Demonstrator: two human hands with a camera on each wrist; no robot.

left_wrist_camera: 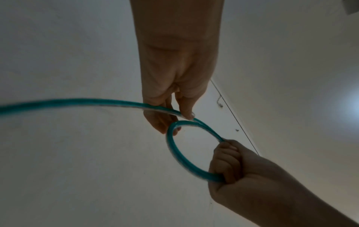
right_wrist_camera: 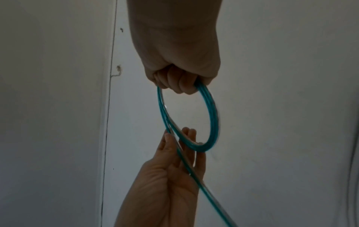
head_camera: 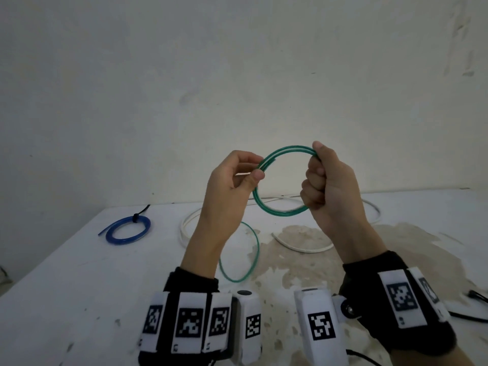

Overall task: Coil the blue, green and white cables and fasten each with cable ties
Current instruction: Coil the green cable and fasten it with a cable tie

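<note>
Both hands are raised above the white table (head_camera: pixel 79 286) with the green cable (head_camera: pixel 290 148) between them, wound into a small coil of about two turns. My right hand (head_camera: pixel 317 165) grips the coil's right side in a fist, seen also in the right wrist view as right hand (right_wrist_camera: pixel 180 83) on green cable (right_wrist_camera: pixel 212 116). My left hand (head_camera: pixel 257 167) pinches the cable at the coil's left side; its tail hangs behind the forearm down to the table. In the left wrist view, left hand (left_wrist_camera: pixel 182 116) holds green cable (left_wrist_camera: pixel 169 142). The white cable (head_camera: pixel 303 249) lies loose on the table.
The blue cable (head_camera: pixel 109 234) lies coiled at the table's left, fastened with a black tie (head_camera: pixel 136 217). Black strands (head_camera: pixel 472 295) lie at the right edge of the table. A plain wall stands behind the table.
</note>
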